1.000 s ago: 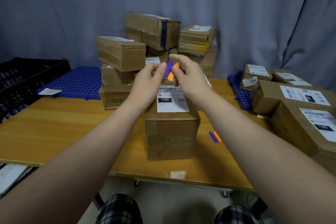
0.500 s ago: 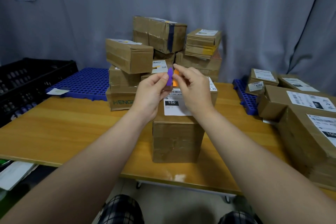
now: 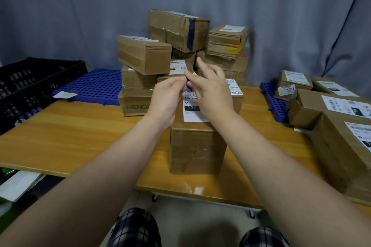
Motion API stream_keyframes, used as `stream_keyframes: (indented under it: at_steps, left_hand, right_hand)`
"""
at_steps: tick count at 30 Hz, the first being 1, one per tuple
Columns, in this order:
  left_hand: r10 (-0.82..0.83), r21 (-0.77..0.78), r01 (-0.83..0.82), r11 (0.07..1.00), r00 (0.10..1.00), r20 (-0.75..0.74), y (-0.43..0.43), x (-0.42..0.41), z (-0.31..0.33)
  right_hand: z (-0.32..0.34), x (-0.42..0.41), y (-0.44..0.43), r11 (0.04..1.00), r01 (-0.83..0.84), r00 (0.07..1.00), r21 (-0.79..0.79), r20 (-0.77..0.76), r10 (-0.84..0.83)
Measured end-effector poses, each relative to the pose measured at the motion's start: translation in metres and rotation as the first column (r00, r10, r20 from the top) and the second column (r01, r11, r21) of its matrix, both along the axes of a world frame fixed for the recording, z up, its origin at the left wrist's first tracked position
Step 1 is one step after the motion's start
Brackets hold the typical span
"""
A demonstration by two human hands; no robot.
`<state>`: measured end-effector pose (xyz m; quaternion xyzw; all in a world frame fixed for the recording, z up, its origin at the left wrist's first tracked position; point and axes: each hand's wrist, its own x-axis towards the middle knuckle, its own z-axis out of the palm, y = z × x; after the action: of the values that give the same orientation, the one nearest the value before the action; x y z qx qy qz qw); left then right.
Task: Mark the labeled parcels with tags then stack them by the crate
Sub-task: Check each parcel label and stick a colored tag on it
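Both forearms extend forward from the lower corners of the view and converge over the near parcel, which stands on the wooden table directly under my hands.

Left hand: back of the hand toward me, wrist roughly straight, fingers curled inward. Thumb and forefinger pinch the purple tag at its left edge.

Right hand: raised slightly higher than the left, thumb reaching across until its tip meets the left thumb at the tag. The forefinger points up and away; the other fingers are loosely bent behind it. A sliver of the orange tag shows between thumb and forefinger. It appears to be pinched there, though most of it is hidden by the thumb.

Both tags are held in the air above the far end of the parcel's top, not on the cardboard. The white shipping label, printed "150", lies on the parcel's top just below my wrists and is partly covered by the right one.

Beyond the hands: a stack of parcels. Far to the left of my left hand: the black crate, with a blue pallet between it and the stack. To the right of my right arm: more labelled parcels.
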<state>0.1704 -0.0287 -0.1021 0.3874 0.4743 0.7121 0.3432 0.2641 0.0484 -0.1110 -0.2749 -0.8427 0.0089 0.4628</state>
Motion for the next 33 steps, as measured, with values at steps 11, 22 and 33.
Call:
stream_keyframes:
  at_steps: [11,22,33]
  left_hand:
    - [0.026,-0.018,-0.026,1.0,0.999,0.02,0.002,-0.004,-0.004]
    - [0.049,-0.094,-0.057,0.994,0.995,-0.082,0.0,-0.004,-0.001]
    - [-0.064,-0.116,0.034,0.993,0.961,-0.269,-0.012,-0.011,0.012]
  right_hand:
    - [0.002,0.001,-0.005,1.0,-0.03,0.997,0.004,-0.07,0.031]
    - [0.006,0.007,-0.011,1.0,-0.024,0.999,0.002,-0.03,0.024]
    - [0.05,0.025,-0.004,0.987,-0.138,0.965,0.082,0.235,0.115]
